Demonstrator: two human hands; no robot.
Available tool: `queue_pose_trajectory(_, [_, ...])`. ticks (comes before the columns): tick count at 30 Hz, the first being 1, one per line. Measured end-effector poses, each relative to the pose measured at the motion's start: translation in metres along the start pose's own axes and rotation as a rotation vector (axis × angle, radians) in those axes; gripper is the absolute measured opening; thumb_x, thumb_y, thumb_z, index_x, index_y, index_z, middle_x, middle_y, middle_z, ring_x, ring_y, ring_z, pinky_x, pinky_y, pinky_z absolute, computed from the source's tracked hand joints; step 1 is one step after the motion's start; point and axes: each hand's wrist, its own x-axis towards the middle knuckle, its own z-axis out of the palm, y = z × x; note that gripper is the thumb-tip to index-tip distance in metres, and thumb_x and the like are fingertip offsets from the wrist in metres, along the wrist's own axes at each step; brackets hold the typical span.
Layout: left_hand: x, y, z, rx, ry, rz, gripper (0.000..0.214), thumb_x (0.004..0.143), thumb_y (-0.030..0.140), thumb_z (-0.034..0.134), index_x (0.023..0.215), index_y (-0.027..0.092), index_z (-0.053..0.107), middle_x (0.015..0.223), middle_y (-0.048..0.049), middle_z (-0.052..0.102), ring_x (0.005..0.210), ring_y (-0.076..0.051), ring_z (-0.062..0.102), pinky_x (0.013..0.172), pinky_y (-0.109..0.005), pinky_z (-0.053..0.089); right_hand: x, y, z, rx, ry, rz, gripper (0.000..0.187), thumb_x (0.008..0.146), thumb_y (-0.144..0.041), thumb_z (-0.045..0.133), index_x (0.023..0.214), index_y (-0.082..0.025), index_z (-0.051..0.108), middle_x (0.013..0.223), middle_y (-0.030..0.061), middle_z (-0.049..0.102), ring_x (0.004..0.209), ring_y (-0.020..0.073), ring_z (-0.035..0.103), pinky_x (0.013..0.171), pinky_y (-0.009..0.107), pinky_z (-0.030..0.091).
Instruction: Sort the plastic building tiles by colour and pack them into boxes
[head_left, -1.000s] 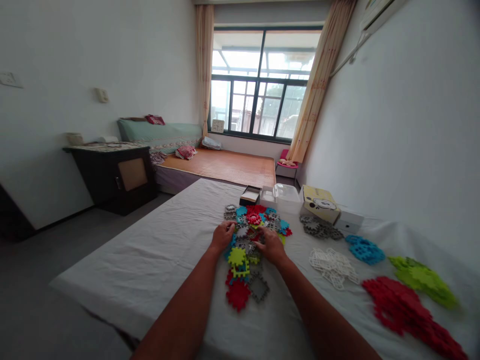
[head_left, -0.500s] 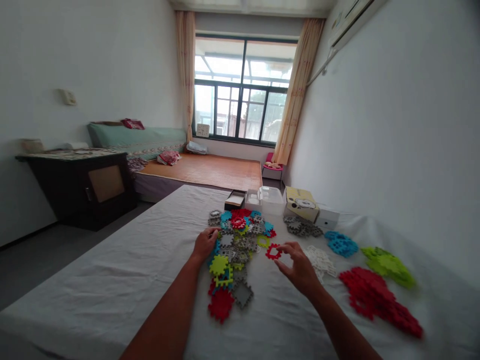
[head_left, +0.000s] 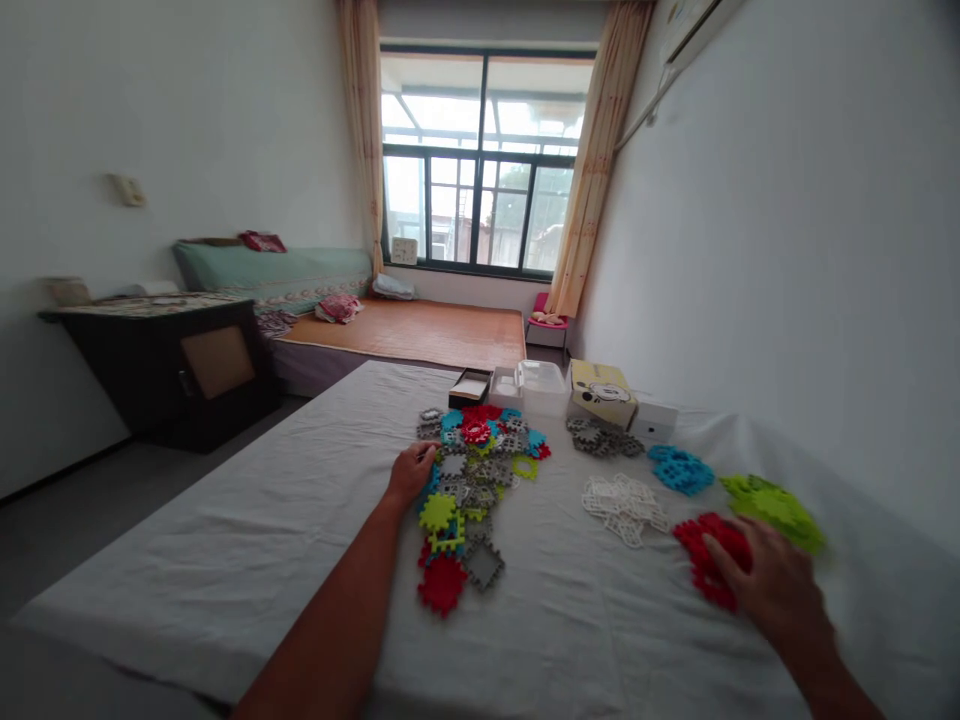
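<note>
A mixed heap of interlocking toothed plastic pieces (head_left: 480,465) in grey, red, blue and green lies in the middle of the cloth-covered table. My left hand (head_left: 411,473) rests at its left edge, fingers curled in; what they hold, if anything, is hidden. Over at the right, my right hand (head_left: 780,580) lies over the red pile (head_left: 705,560), thumb apart from the fingers, hiding part of it. No piece shows in its grasp. Beside that hand are the green pile (head_left: 776,510), the white pile (head_left: 624,507) and the blue pile (head_left: 680,468).
A grey pile (head_left: 604,438) sits in front of a yellow cartoon box (head_left: 600,392) and a white box (head_left: 654,425). A clear plastic container (head_left: 541,388) and a black open box (head_left: 470,387) stand at the table's far edge. Beyond is a bed (head_left: 435,333).
My right hand has moved right, from beside the mixed heap to the red pile. The red frame piece it held no longer shows. My left hand stays at the heap's edge.
</note>
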Motion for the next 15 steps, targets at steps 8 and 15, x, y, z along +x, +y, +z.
queue_pose_trajectory(8, [-0.003,-0.002,0.003,-0.015,0.022,0.01,0.034,0.079,0.032,0.045,0.095,0.016,0.07,0.093,-0.0069,0.072,0.086,-0.02,0.064,0.077,-0.028,0.048,-0.058,-0.253,0.016,0.436,-0.679,-0.647,0.035,0.081,-0.032,0.057,0.116,-0.03,0.054,0.116,0.0033,0.059,0.105,0.0223,0.052,0.088,0.037,0.043])
queue_pose_trajectory(15, [-0.001,-0.008,0.005,-0.038,0.023,0.023,0.035,0.08,0.033,0.044,0.096,0.015,0.07,0.091,-0.0069,0.072,0.084,-0.019,0.064,0.076,-0.027,0.048,-0.076,-0.306,0.046,0.259,-0.599,-0.765,0.026,0.074,-0.035,0.067,0.097,-0.023,0.061,0.101,0.0051,0.065,0.091,0.024,0.054,0.078,0.037,0.042])
